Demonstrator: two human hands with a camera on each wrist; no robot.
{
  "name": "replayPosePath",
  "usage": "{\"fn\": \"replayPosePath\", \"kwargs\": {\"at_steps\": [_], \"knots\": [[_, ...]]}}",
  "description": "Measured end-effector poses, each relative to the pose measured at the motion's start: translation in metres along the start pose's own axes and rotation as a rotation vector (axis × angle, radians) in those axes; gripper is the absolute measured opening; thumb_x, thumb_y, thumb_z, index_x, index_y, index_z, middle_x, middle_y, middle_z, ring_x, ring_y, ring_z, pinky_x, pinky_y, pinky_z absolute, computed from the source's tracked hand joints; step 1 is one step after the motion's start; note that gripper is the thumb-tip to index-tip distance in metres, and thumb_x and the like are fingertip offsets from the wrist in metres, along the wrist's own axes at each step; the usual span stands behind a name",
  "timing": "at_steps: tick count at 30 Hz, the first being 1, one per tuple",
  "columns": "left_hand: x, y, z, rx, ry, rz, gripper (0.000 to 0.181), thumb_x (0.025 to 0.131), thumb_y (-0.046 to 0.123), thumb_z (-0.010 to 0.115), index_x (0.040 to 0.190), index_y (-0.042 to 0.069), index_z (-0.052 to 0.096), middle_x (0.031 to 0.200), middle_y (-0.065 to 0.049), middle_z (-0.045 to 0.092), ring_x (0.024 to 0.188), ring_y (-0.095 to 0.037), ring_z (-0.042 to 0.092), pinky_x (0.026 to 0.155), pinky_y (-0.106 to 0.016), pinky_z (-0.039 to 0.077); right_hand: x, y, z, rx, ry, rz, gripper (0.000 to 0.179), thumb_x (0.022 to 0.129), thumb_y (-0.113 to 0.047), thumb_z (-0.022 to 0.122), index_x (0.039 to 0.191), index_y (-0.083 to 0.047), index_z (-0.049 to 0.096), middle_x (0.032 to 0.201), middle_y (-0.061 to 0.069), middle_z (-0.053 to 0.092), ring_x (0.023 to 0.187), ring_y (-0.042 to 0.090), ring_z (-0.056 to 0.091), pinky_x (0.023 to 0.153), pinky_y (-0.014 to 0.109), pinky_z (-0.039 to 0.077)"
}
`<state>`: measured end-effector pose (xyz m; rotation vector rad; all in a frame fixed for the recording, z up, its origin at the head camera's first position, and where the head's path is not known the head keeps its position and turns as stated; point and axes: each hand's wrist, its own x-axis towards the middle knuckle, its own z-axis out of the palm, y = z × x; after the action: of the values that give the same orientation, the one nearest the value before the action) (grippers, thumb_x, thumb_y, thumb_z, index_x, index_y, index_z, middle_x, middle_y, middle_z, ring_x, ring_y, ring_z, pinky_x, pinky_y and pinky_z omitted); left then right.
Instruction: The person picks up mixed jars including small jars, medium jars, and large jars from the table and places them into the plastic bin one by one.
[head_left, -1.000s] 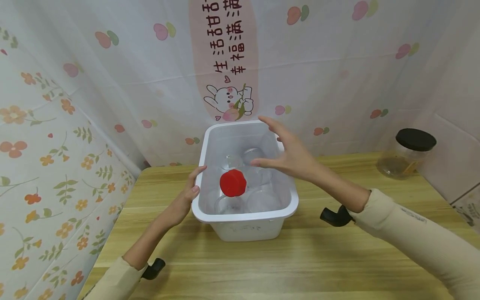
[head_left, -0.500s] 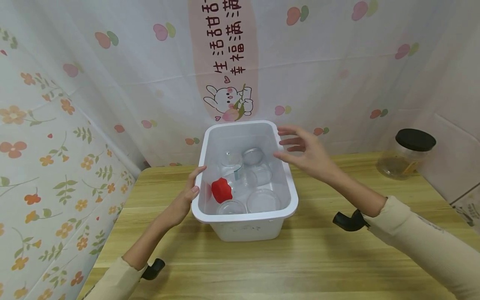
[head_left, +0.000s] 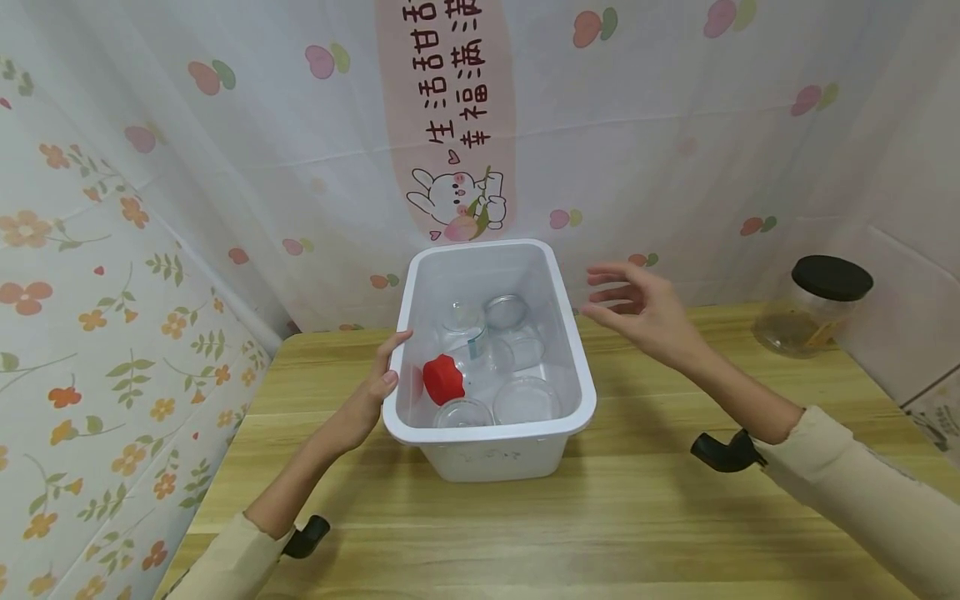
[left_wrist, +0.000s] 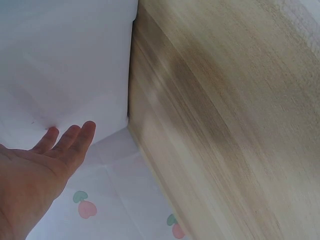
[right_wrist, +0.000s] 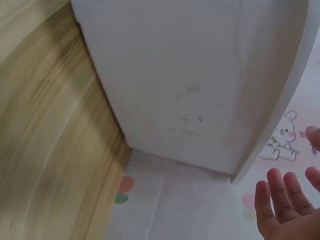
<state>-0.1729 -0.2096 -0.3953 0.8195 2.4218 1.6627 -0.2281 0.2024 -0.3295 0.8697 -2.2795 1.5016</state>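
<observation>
A white plastic tub (head_left: 573,367) stands on the wooden table. My left hand (head_left: 367,398) holds its left rim: thumb and index finger lie at the rim, and the other fingers (left_wrist: 75,142) reach under it along the outer wall. Inside, a clear jar with a red screw lid (head_left: 443,381) lies on its side toward the left wall. My right hand (head_left: 645,317) hovers apart from the tub on its right, fingers loosely bent, nothing in them. It also shows at the corner of the right wrist view, beside the tub's rim (right_wrist: 272,130).
Several clear round containers lie in the tub, among them a clear lidded one (head_left: 527,401) and a round one (head_left: 506,312) at the back. A clear jar with a black lid (head_left: 832,279) stands at the back right of the table (head_left: 495,533). Patterned curtains (head_left: 675,158) hang behind.
My right hand has let go of the red-lidded jar, which has tipped left onto its side, and has drawn back to the right, out of the tub. My left hand stays put.
</observation>
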Motion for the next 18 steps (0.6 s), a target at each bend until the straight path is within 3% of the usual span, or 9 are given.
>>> {"fn": "replayPosePath", "kwargs": {"at_steps": [11, 18], "knots": [[0.0, 0.0, 0.0, 0.004, -0.001, -0.005, 0.059, 0.104, 0.037, 0.027, 0.159, 0.022, 0.01, 0.157, -0.018, 0.017, 0.134, -0.044, 0.03, 0.095, -0.06, 0.043, -0.019, 0.021, -0.021, -0.061, 0.065, 0.068, 0.049, 0.089, 0.001, 0.077, 0.135, -0.003, 0.06, 0.12, 0.012, 0.064, 0.099, 0.017, 0.067, 0.082, 0.023, 0.053], [-0.001, -0.002, 0.0, 0.007, 0.005, 0.015, 0.058, 0.103, 0.033, 0.026, 0.159, 0.021, 0.012, 0.156, -0.02, 0.017, 0.136, -0.043, 0.027, 0.098, -0.064, 0.036, -0.03, 0.03, -0.033, -0.101, 0.093, 0.125, 0.048, 0.092, -0.002, 0.075, 0.136, -0.005, 0.059, 0.12, 0.016, 0.064, 0.098, 0.009, 0.066, 0.079, 0.019, 0.052]]}}
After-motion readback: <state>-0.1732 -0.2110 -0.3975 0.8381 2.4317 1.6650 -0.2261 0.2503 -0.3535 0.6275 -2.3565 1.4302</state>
